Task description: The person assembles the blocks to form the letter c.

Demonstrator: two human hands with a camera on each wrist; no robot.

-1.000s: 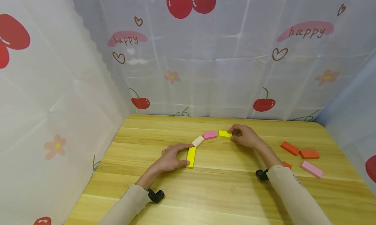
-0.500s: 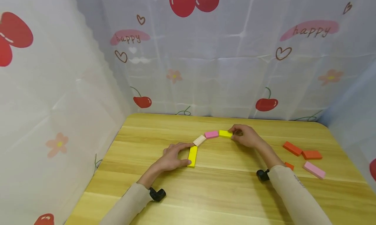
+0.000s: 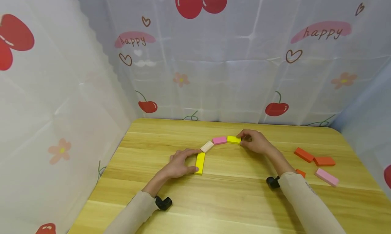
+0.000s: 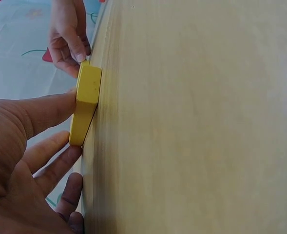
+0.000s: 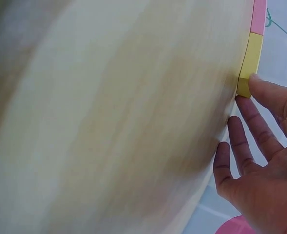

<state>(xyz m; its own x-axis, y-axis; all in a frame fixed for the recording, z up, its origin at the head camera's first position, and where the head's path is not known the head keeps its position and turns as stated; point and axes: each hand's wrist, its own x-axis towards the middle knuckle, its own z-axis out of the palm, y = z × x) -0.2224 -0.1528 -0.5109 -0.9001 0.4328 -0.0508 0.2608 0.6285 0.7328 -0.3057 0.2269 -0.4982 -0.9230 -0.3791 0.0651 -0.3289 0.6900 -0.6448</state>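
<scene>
Head view: left hand [image 3: 178, 164] has the near yellow block [image 3: 200, 162] pinched lengthwise, index finger at the far end, thumb at the near one, so it sits just right of that hand. Right hand [image 3: 256, 141] is pinching the right end of the far yellow block [image 3: 233, 140], which lies to its left, butted against the pink block [image 3: 220, 140].

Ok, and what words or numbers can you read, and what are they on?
"happy": on a pink painted streak, left on the white cherry-print curtain.
"happy": on another pink painted streak, right on that curtain.
Dark lettering on the beige fabric right sleeve: too small to read.
I see no numbers.
</scene>
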